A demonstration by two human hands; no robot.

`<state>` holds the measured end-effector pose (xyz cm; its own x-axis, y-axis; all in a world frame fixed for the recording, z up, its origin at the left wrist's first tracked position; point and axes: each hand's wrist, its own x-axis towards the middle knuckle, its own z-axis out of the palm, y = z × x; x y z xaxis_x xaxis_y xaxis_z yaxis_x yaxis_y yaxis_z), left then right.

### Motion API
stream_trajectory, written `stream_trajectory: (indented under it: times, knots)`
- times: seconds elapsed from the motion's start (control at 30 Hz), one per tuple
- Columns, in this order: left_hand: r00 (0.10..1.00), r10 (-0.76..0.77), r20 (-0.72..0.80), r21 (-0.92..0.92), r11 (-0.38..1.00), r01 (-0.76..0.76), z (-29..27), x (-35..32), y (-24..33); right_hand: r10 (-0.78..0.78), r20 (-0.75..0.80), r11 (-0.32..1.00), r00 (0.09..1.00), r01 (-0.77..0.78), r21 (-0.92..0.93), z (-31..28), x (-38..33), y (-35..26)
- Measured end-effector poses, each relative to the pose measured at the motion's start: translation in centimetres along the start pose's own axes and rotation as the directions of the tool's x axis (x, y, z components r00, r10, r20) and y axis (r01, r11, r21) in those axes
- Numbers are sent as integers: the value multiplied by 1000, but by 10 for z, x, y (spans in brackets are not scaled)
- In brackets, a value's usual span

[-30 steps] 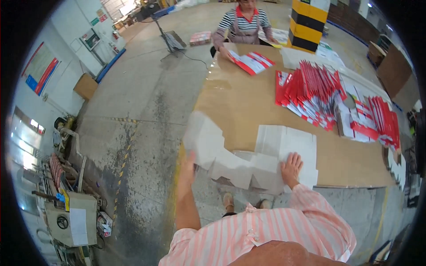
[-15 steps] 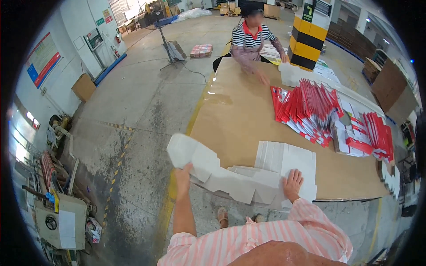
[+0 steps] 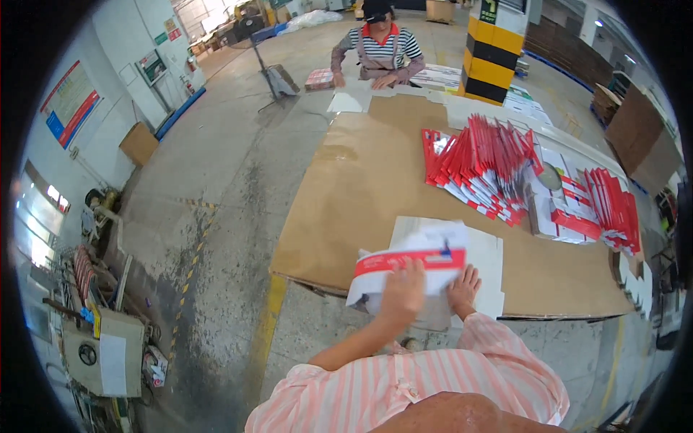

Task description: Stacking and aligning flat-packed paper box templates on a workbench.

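My left hand (image 3: 404, 292), blurred by motion, grips a flat carton blank (image 3: 375, 264) with a red band across its printed white side. The blank is folded over to the right, and its far edge is smeared. My right hand (image 3: 464, 290) lies flat with its fingers stretched out, beside the printed panel and on the white stacked blanks (image 3: 487, 260). The thumb of my left hand is hidden. Both hands are at the near edge of the brown cardboard-covered table (image 3: 336, 209).
A co-worker (image 3: 379, 50) stands across the table, both hands on white sheets (image 3: 351, 100). Fanned red-and-white cartons (image 3: 484, 169), white boxes (image 3: 552, 209) and more red cartons (image 3: 610, 206) lie at the right. Behind them rises a yellow-and-black pillar (image 3: 491, 61).
My left hand has swung rightward, turning the blank over so its printed side shows. My right hand stays flat on the stack. The co-worker has shifted left, with both hands now on white sheets.
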<state>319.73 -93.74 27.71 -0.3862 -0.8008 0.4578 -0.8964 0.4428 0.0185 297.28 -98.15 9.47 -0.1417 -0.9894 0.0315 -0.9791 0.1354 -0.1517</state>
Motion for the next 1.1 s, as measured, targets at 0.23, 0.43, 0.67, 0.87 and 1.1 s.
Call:
stream_trajectory:
  times: [0.23, 0.43, 0.67, 0.87, 1.1]
  knots:
    - [580, -745, 330, -912, -93, 400, -11, -81, -202, -24, -51, 997, 998, 20, -72, 3, 5, 1]
    - [314, -703, 638, -655, -710, -257, 31, -129, -260, 4, -42, 990, 999, -9, -143, 6, 10, 6]
    - [293, -748, 596, -709, -661, -246, 129, -166, -251, 12, -40, 985, 999, -18, -174, 7, 7, 17]
    - [155, -752, 641, -754, -655, -57, 135, -197, -274, -189, -241, 979, 952, 200, 23, 17, 18, -23]
    - [221, -942, 251, -839, -98, 535, 16, -59, -180, -117, 10, 993, 993, 117, -33, -10, 4, -33]
